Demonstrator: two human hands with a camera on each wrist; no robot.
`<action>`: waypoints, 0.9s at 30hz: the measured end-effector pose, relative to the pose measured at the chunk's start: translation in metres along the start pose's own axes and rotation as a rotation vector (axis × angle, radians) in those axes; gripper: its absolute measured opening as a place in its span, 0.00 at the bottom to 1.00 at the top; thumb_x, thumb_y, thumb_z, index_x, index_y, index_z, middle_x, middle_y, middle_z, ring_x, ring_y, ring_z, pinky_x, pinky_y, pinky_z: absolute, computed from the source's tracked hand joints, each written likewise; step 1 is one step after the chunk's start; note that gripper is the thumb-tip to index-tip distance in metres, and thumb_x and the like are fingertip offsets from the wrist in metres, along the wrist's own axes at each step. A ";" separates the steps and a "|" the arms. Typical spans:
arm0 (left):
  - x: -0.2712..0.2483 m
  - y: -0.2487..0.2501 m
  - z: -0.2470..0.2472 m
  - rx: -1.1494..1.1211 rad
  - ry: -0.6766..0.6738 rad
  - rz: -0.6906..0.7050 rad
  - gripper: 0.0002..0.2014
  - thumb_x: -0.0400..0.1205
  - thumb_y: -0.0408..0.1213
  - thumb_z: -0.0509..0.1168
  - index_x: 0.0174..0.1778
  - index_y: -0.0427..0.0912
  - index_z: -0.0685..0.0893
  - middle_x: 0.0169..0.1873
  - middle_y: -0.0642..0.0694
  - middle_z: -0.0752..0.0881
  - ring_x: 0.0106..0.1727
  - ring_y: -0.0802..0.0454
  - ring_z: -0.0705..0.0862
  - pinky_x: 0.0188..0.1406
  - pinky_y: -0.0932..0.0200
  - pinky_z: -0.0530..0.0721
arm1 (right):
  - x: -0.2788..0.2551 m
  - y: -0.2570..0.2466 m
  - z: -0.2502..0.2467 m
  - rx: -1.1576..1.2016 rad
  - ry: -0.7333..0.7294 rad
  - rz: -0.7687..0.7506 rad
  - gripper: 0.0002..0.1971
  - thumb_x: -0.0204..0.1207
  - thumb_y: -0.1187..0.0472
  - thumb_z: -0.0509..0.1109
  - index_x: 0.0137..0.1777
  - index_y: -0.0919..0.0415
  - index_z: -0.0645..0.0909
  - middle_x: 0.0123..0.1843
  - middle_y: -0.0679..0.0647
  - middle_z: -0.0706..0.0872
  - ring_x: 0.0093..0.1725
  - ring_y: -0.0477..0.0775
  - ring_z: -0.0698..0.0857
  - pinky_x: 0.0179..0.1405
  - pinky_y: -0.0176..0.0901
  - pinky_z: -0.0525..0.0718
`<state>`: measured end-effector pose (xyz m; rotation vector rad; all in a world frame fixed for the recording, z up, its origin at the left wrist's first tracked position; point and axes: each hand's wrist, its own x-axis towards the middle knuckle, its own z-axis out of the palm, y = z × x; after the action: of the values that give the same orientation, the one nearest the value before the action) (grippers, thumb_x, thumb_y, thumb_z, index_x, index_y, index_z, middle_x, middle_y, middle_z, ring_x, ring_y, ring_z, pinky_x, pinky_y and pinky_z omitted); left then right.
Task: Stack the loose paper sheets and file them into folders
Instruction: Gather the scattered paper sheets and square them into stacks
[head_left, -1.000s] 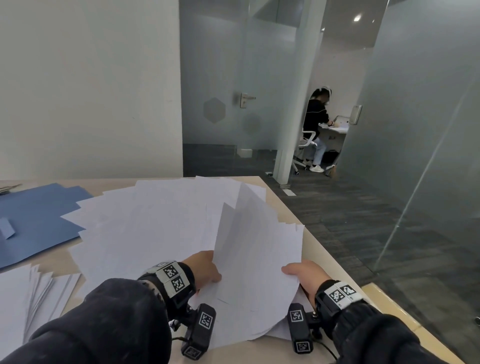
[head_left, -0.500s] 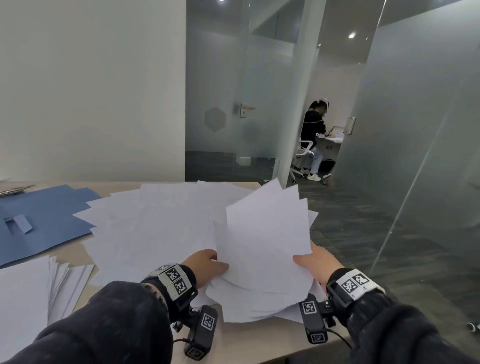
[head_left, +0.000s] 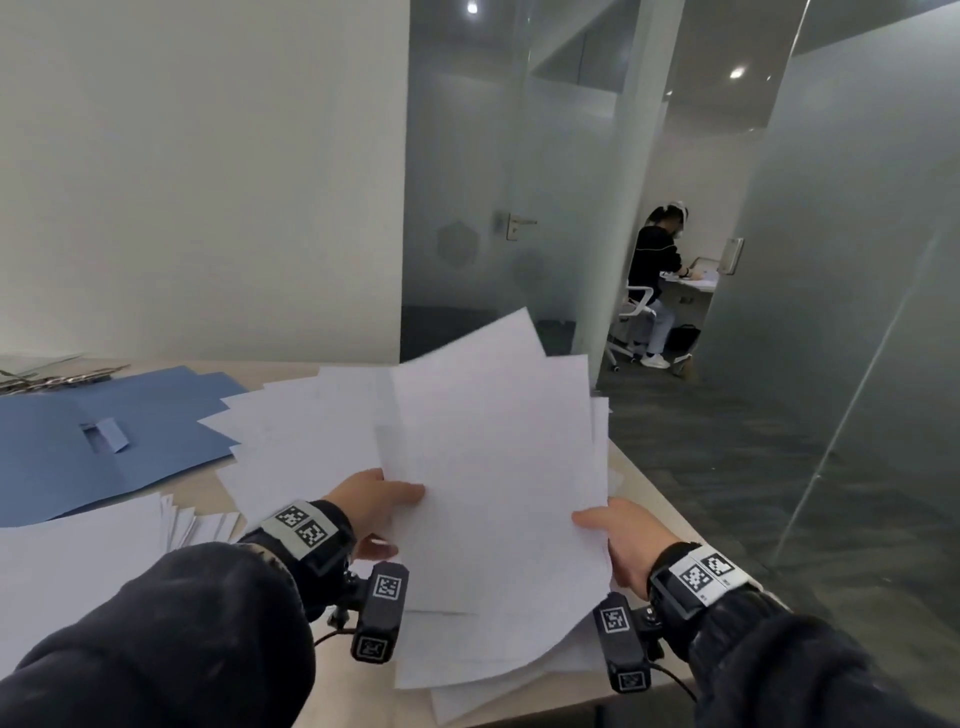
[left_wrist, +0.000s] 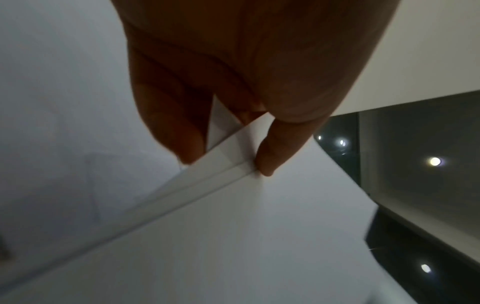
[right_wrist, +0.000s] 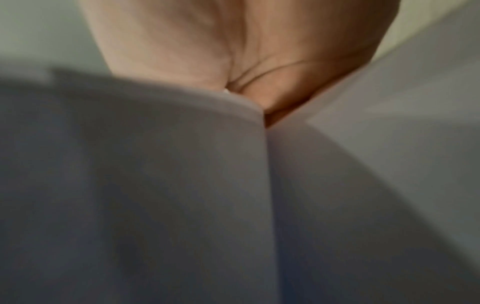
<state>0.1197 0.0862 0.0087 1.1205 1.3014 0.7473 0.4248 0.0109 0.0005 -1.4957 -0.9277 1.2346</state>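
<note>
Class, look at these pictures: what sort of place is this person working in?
Most likely an office: frosted glass partitions, a glass door with a lever handle, and a second person seated at a desk in the room beyond.

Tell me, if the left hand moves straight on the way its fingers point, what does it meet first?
The left hand points right, already gripping the lifted sheets at their left edge, so it meets them first; beyond them probably the right hand, though depth is unclear.

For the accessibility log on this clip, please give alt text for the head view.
Both hands lift a bundle of white paper sheets off a wooden desk, the left hand gripping its left edge and the right hand its right edge. More loose sheets and a blue folder lie to the left.
</note>
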 end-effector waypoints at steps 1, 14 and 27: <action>0.001 -0.007 -0.002 0.036 -0.014 -0.050 0.17 0.80 0.44 0.76 0.62 0.43 0.85 0.54 0.37 0.92 0.45 0.38 0.91 0.33 0.52 0.88 | 0.003 0.005 0.003 -0.030 0.013 0.027 0.17 0.75 0.69 0.71 0.63 0.73 0.84 0.56 0.69 0.91 0.60 0.72 0.88 0.66 0.64 0.83; -0.012 -0.011 0.001 0.132 -0.036 0.104 0.11 0.83 0.28 0.70 0.61 0.37 0.85 0.51 0.37 0.92 0.50 0.36 0.92 0.46 0.40 0.92 | 0.005 0.008 0.019 -0.201 0.022 -0.125 0.11 0.82 0.71 0.68 0.60 0.64 0.88 0.54 0.59 0.93 0.56 0.65 0.91 0.63 0.62 0.86; -0.037 0.053 -0.004 0.103 0.142 0.654 0.17 0.79 0.40 0.77 0.63 0.52 0.85 0.51 0.58 0.92 0.50 0.62 0.91 0.52 0.60 0.88 | -0.015 -0.069 0.041 -0.074 0.075 -0.534 0.19 0.81 0.67 0.72 0.70 0.53 0.79 0.58 0.49 0.92 0.57 0.48 0.91 0.57 0.44 0.87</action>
<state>0.1177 0.0704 0.0716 1.6290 1.0943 1.2654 0.3832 0.0229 0.0691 -1.2266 -1.2322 0.7570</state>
